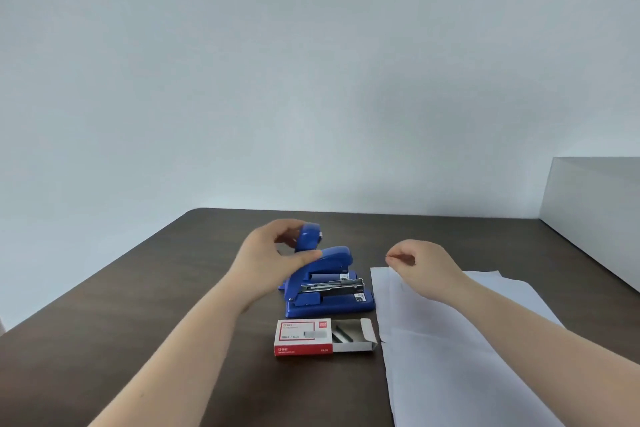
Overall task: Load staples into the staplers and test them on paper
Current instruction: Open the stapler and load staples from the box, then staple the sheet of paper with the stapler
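Forearms enter from the bottom edge, nearest the lens. Left hand is curled around the raised lid of the near blue stapler, holding it swung back; the metal staple channel lies exposed, and whether it holds staples cannot be told. A second blue stapler sits closed just behind. In front, the red staple box lies with its tray slid out to the right, strips visible inside. Right hand is pinched shut on something small and thin, probably a staple strip, though too small to confirm, above the white paper sheets.

Judgement: loading is under way; no stapler appears tested yet. The table offers open room at left; its far edge and a grey box at right bound the work area.
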Available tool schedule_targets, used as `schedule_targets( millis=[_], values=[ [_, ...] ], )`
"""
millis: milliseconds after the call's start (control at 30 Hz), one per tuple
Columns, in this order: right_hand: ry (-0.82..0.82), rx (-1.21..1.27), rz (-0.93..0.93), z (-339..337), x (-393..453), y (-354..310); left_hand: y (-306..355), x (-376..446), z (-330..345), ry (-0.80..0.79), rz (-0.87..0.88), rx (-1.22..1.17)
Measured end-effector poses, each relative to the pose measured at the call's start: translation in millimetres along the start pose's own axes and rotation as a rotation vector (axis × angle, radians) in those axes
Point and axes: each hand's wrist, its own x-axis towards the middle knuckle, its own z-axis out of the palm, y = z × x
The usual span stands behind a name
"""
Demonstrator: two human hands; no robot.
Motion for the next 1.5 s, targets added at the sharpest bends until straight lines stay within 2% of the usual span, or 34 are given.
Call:
schedule_targets(
  millis=[233,333,467,633,833,1100,1233,1500],
  values=[
    [-0.144,-0.225,0.067,3.1,4.2,27.7,3.6,15.0,39.5,-0.27,0.066,0.204],
    [-0.098,-0.271,0.059,6.5,5.3,34.7,-3.2,14.2,48.2,-0.333,0.077,0.311],
    [-0.051,-0.303,0.059,7.2,7.4,40.6,-14.3,11.5,55.6,-0.321,0.057,0.341],
    [-0.079,-0.355,0.056,9.1,8.9,45.7,-17.3,9.5,57.8,-0.291,0.067,0.329],
    [-0.105,-0.203,-0.052,5.6,10.0,48.0,-17.1,6.9,59.2,-0.279,0.073,0.331],
    [0.044,0.046,-0.212,-6.8,15.1,26.1,-20.6,9.5,60.8,-0.242,0.102,0.211],
    [-0.016,0.108,-0.231,-6.2,16.0,12.4,-16.0,5.9,64.6,-0.287,0.105,0.195],
    [-0.145,0.068,-0.167,13.2,20.3,5.6,-11.3,3.0,65.9,-0.338,0.156,0.256]
  ],
)
